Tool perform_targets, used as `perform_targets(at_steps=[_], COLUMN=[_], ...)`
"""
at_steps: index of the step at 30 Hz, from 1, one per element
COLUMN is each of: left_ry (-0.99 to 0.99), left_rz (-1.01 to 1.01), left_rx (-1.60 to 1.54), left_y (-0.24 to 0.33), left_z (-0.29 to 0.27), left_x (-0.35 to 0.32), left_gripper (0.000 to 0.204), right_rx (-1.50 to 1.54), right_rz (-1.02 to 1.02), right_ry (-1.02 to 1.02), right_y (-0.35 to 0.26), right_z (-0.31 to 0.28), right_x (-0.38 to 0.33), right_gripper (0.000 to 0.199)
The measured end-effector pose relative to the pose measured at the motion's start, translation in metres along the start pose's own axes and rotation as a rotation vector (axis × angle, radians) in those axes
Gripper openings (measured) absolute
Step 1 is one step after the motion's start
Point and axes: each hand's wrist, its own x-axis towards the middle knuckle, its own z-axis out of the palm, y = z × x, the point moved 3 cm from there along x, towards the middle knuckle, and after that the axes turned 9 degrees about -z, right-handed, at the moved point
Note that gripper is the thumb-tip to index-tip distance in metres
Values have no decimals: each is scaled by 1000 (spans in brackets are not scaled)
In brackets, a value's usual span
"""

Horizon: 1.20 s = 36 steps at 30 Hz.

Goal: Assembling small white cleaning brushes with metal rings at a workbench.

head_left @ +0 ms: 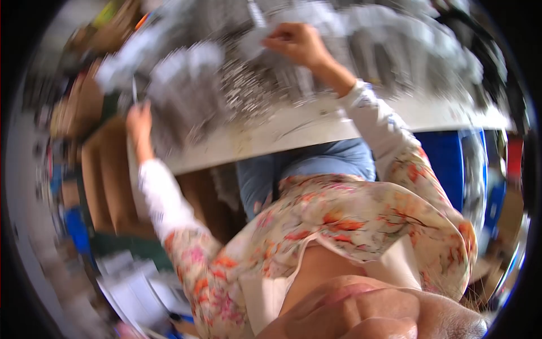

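Observation:
The picture is blurred by motion. My right hand (296, 44) reaches far over the white table (316, 127) and pinches a pale clear bag (257, 39) above a heap of small grey metal parts (248, 85). My left hand (139, 121) is at the table's left edge, closed on a thin grey rod-like piece (134, 90) next to more clear bags of parts (186, 73). Both forearms wear white cuffs under floral sleeves.
Several blurred clear bags of grey parts (395, 39) cover the far side of the table. Brown cardboard boxes (104, 181) stand at the left below the table. A blue bin (451, 164) sits at the right. White papers (135, 288) lie on the floor at lower left.

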Motion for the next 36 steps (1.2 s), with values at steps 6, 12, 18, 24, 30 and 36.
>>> perform_targets(at_steps=[6, 12, 18, 24, 30, 36], left_ry=[-141, -124, -129, -166, 143, 346], left_rz=[-26, 37, -54, -59, -133, -76], left_rx=[320, 156, 183, 270, -285, -584], left_y=[50, 28, 10, 34, 27, 59], left_z=[19, 21, 15, -4, -12, -44], left_x=[-27, -8, -14, -22, -20, -35], left_gripper=[28, 24, 20, 21, 24, 26], right_rx=[266, -659, -920, -815, -677, -157], right_rz=[132, 281, 386, 310, 82, 195], right_ry=[500, 393, 121, 38, 301, 775], right_y=[38, 85, 114, 110, 95, 105], right_z=[-149, -262, -248, -258, -272, -387], right_x=[-41, -82, -56, -56, -51, -87], right_gripper=[27, 26, 24, 19, 16, 20])
